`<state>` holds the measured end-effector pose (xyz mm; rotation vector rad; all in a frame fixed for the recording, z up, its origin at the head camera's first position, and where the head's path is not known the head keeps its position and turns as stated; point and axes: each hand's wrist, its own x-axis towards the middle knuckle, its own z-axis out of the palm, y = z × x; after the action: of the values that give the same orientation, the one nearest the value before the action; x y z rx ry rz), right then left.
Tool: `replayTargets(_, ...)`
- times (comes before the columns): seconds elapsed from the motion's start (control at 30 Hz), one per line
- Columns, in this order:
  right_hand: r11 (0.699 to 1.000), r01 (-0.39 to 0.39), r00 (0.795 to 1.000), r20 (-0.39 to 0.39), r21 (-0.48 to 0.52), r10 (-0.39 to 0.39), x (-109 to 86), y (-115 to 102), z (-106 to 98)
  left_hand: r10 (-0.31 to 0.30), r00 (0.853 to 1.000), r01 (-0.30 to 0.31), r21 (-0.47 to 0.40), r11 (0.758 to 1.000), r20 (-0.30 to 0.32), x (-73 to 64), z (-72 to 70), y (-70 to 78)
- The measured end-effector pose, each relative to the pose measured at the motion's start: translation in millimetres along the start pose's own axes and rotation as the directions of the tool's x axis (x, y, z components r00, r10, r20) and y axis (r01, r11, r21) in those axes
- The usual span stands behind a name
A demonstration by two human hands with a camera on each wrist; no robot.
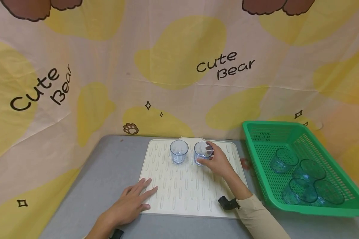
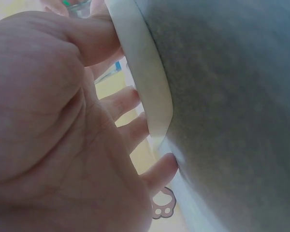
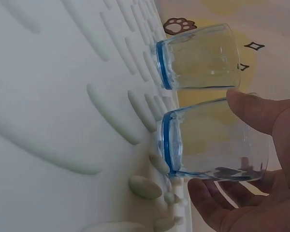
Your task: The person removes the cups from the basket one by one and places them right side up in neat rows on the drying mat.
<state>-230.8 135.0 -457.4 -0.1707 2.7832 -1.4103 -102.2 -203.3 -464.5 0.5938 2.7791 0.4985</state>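
Note:
Two clear, bluish glasses stand upright side by side near the back of a white ridged drying mat (image 1: 179, 199). Around the right-hand glass (image 3: 208, 140) my right hand (image 1: 216, 162) curls, thumb on one side and fingers on the other. That glass's base meets the mat's ridges in the right wrist view. The left-hand glass (image 1: 179, 152) stands a small gap away, untouched. My left hand (image 1: 130, 202) rests with spread, fairly straight fingers on the mat's front left edge. In the left wrist view its palm (image 2: 58, 130) faces the camera beside the mat's rim.
A green plastic basket (image 1: 257, 186) stands right of the mat, holding several similar glasses (image 1: 282, 162). The grey tabletop (image 1: 107, 172) extends around the mat. Behind it hangs a patterned cloth (image 1: 173, 66) with yellow patches and lettering.

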Motion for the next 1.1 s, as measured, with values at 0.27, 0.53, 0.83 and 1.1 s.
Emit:
replayTargets(0.27, 0.999, 0.020, 1.000, -0.005, -0.045, -0.020, -0.7, -0.1, -3.6, -0.004, 1.000, 0.004, -0.005, 1.000, 0.002, 1.2, -0.1, 0.9)
replayTargets(0.53, 0.999, 0.015, 1.000, -0.019, -0.035, -0.016, -0.8, -4.4, -7.4, 0.005, 1.000, -0.005, -0.008, 1.000, -0.005, 1.5, -0.4, 0.7)
replayTargets(0.83, 0.999, -0.021, 0.999, 0.034, 0.046, 0.020, 0.6, -2.3, -7.2, 0.000, 1.000, 0.000, -0.006, 1.000, -0.005, 2.0, -0.3, -0.6)
replayTargets(1.1, 0.994, -0.045, 0.999, 0.027, 0.103, 0.043, -11.9, -2.8, -15.5, 0.001, 1.000, -0.001, -0.005, 1.000, -0.002, 1.4, 1.4, -2.3)
